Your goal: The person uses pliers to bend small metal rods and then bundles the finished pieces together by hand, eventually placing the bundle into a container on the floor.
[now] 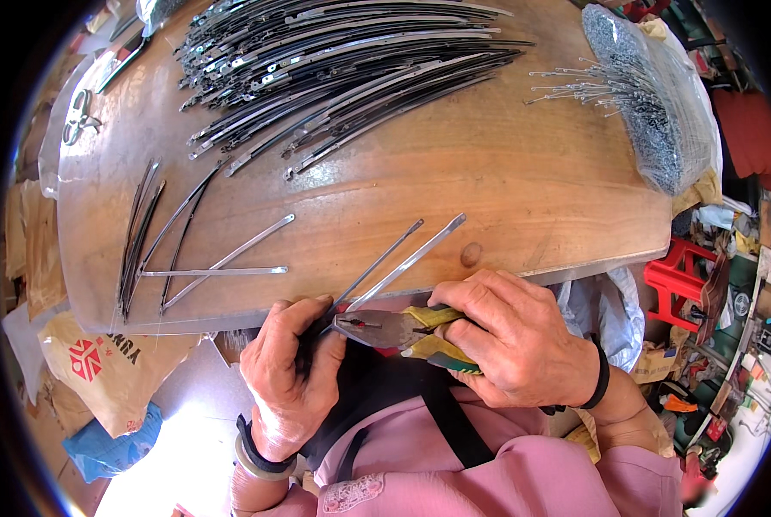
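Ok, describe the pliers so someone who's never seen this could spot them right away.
Start at the wooden table and go to its near edge. There, the right hand grips the pliers, whose head points toward the left hand. Unlike the narrow silver strips lying on the table, they have chunky yellow-and-dark handles.

At lower centre, the right hand (523, 345) holds pliers (377, 333), nose beside the left hand (284, 379) — a dark strip (377, 264) and a silver strip (407, 263) slant up there. Top centre — a strip pile (333, 77); far right, a stool (680, 280).
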Tool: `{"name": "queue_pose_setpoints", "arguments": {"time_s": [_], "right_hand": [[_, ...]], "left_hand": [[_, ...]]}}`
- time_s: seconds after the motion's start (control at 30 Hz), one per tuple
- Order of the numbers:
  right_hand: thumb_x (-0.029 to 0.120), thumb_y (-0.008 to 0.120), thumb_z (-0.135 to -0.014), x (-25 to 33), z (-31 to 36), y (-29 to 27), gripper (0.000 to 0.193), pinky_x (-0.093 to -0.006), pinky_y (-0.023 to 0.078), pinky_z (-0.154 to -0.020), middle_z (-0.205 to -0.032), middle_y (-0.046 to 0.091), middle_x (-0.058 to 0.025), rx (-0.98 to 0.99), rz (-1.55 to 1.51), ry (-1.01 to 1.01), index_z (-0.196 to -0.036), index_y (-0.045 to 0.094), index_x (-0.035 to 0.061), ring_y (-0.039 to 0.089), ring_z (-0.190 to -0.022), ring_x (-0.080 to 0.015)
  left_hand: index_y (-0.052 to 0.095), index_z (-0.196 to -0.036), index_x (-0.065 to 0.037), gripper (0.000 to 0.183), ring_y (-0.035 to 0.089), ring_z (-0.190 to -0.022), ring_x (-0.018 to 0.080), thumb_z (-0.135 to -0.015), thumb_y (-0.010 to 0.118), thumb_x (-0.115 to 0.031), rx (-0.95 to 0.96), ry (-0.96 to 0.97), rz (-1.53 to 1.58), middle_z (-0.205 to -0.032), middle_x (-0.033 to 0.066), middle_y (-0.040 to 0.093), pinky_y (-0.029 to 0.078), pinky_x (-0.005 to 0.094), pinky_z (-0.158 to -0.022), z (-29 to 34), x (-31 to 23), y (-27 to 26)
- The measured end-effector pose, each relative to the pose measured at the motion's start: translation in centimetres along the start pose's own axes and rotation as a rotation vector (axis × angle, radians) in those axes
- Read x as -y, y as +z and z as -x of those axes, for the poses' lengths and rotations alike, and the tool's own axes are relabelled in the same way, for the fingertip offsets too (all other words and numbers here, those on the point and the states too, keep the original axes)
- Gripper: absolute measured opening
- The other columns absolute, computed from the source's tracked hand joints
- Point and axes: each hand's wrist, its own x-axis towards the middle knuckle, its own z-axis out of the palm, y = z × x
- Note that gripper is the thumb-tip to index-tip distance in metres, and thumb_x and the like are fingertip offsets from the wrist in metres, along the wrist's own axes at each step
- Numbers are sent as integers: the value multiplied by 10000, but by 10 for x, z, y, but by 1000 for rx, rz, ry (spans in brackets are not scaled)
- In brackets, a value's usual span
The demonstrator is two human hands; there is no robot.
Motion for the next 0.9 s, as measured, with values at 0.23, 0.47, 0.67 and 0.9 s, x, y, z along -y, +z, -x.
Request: {"name": "queue_pose_setpoints", "arguments": {"time_s": [0.23,0.47,0.67,0.9], "right_hand": [[121,766,-545,0,0,1,317,-395,522,-694,-1049,592,-159,-11,-15,11,-755,573,-18,615,-819,-310],[127,782,-574,1,-1,-1,317,-395,517,-707,-1048,594,-151,-5,-17,6,-764,576,-19,611,-835,-310],[125,797,-604,2,-1,-4,310,-396,518,-709,-1059,597,-160,4,-59,18,-764,575,-22,616,-859,-329],[112,790,-697,9,4,-23,320,-391,522,-756,-1113,598,-147,-18,-338,256,-972,679,-7,632,-919,-332]], "left_hand": [[613,-1003,35,281,604,-656,263,-733,682,74,9,1,-6,-782,138,588,474,279,-617,-1,-1,-1],[611,-1008,43,292,599,-649,258,-730,683,95,5,24,45,-784,145,593,469,275,-609,-1,3,1],[614,-1008,41,269,604,-647,239,-755,705,63,8,-7,52,-788,140,604,470,275,-607,-1,0,-2],[619,-988,37,228,607,-645,216,-784,718,30,4,-2,48,-784,132,612,468,267,-601,-3,-3,-3]]}}
